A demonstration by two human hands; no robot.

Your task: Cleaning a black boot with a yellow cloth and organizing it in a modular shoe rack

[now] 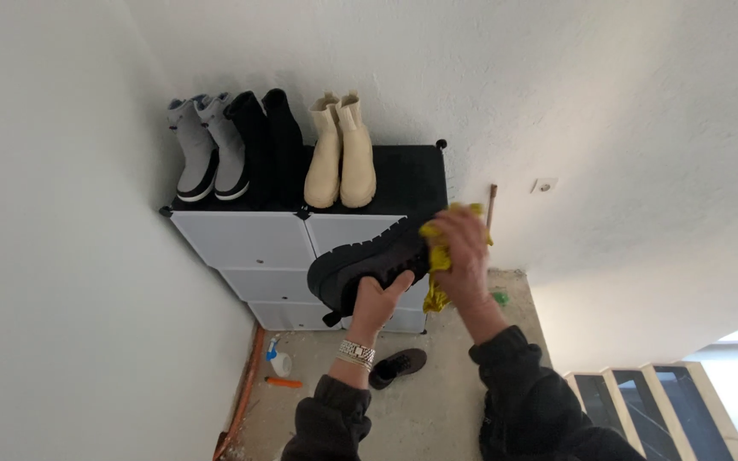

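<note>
My left hand (377,300) grips a black chunky-soled boot (360,260) from below and holds it up in front of the shoe cabinet (249,241), sole facing left. My right hand (463,252) presses a yellow cloth (437,273) against the boot's upper end. A bracelet sits on my left wrist. Both sleeves are dark.
On the black cabinet top stand a grey pair of boots (205,149), a black pair (268,145) and a cream pair (341,154). On the floor lie a second black shoe (397,367), a white spray bottle (278,358) and an orange pipe (243,393). Stairs (651,401) descend at right.
</note>
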